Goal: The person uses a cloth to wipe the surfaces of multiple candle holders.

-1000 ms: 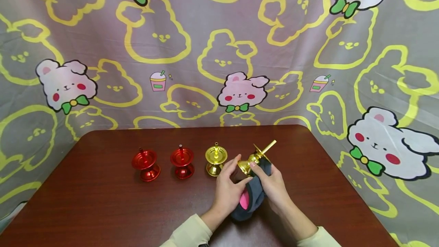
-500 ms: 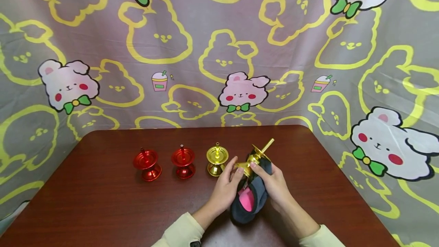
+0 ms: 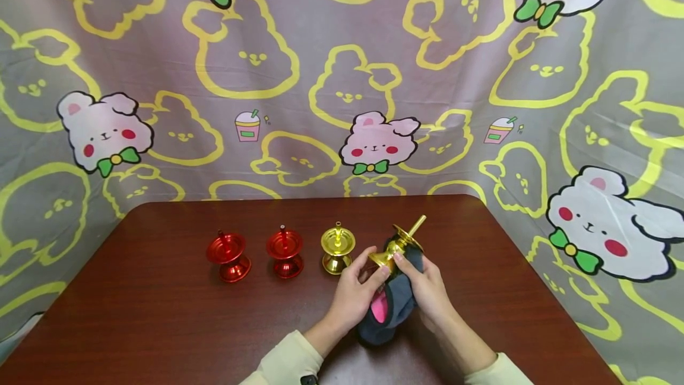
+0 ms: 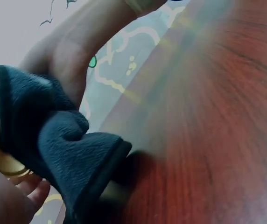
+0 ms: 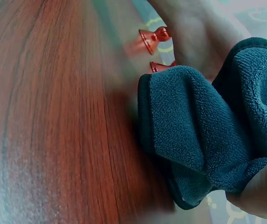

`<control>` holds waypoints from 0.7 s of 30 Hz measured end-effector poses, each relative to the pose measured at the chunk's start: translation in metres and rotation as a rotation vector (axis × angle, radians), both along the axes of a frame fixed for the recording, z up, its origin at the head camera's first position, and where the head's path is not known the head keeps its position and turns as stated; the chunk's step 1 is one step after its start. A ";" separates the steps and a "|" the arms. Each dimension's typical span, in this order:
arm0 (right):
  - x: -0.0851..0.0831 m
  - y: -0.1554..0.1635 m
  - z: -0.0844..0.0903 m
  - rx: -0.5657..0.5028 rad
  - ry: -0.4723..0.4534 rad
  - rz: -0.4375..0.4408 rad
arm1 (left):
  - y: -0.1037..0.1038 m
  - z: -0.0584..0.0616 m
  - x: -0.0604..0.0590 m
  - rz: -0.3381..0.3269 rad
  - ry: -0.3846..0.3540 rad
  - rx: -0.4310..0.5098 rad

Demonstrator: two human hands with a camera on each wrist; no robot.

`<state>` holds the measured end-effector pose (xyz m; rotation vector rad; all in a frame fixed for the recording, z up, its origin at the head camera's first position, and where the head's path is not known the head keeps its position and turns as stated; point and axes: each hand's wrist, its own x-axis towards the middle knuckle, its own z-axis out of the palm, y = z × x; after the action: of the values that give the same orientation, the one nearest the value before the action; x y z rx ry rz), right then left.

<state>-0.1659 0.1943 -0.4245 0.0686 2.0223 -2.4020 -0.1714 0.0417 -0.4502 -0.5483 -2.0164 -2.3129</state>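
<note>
Gripping a tilted gold candlestick [image 3: 398, 246] mid-table, left hand [image 3: 357, 296] pinches base, right hand [image 3: 424, 290] holds cloth [image 3: 392, 308].

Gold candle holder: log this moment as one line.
left hand: grips gold candle holder base | right hand: holds dark cloth against it | holder: tilted, off table

Both forearms enter from the near edge in cream sleeves and converge at centre. Left hand [image 3: 355, 293]: fingers curled, thumb and fingertips pinching at the far end. Right hand [image 3: 424, 290]: fingers curled, thumb pressed forward, gripping. The hands sit just beside each other, raised off the surface.
</note>
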 end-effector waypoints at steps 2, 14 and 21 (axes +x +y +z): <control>0.000 -0.001 0.000 -0.008 -0.001 -0.008 | 0.002 -0.001 0.000 0.034 0.036 0.008; -0.001 -0.003 -0.002 0.010 -0.017 -0.070 | 0.008 -0.006 -0.001 0.291 0.222 -0.140; -0.006 -0.005 -0.001 0.132 -0.066 -0.126 | 0.006 -0.006 0.003 0.316 0.327 -0.236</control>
<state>-0.1714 0.1897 -0.4252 0.2794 2.2064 -2.2978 -0.1685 0.0478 -0.4558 -0.5291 -2.0493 -1.6994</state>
